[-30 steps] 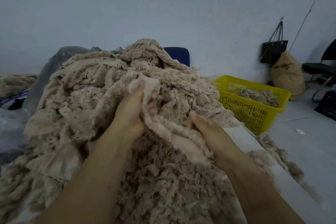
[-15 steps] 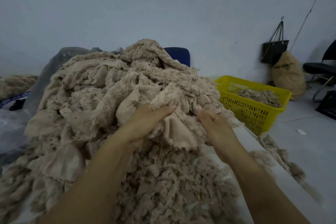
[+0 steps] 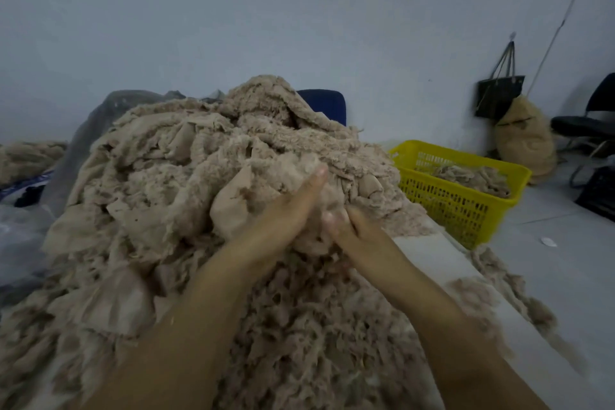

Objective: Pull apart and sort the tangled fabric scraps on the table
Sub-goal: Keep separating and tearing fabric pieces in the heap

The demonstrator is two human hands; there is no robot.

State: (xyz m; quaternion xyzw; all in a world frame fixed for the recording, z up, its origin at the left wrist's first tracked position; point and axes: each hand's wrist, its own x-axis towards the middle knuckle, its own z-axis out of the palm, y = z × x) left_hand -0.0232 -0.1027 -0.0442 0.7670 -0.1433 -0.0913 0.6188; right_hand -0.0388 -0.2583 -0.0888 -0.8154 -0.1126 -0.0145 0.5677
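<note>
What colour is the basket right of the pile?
Yellow basket, clearest in the head view.

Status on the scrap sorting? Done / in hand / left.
Done: a small batch of beige scraps lies in the yellow plastic basket, which is far from full. In hand: the left hand and right hand meet on one clump at the front of the big beige tangled fabric pile; blur hides the exact grip. Left: nearly everything, since the pile covers most of the table.
</note>
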